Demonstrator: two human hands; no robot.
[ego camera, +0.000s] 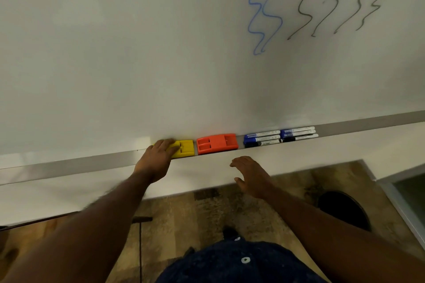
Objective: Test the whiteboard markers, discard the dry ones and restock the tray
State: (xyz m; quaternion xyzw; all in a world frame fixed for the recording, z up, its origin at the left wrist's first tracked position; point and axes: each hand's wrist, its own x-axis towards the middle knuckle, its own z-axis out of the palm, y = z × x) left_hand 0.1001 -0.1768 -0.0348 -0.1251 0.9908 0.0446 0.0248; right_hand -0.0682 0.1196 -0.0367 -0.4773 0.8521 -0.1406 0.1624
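The left hand (158, 156) lies with fairly straight fingers over the near end of the yellow eraser (184, 149), touching it rather than clasping it. The right hand (253, 174) hangs spread and empty just below the tray (69, 165). The whiteboard markers (279, 136) lie in the tray beyond the right hand, up and to its right, in two clusters of three packed side by side. Neither hand touches them.

The likeliest mishap starts at the left hand. A push along the ledge would probably drive the yellow eraser into the orange eraser (217, 143) just beside it, and that one in turn into the nearest markers. These are round and crowded on a narrow ledge, so a shove, or a careless pull on one of them, could roll the outer ones over the lip to the floor (207, 209). Another risk is confusion. The six look much alike, so a tested one put back among the rest would be hard to pick out.

Above the right hand the whiteboard (138, 53) carries blue squiggles (264, 7) and thinner black squiggles (333, 2). Nothing stands between the right hand and the markers. For the left hand, both erasers lie in the way. A dark round opening (345, 209), possibly a bin, sits on the floor to the right of the right hand.
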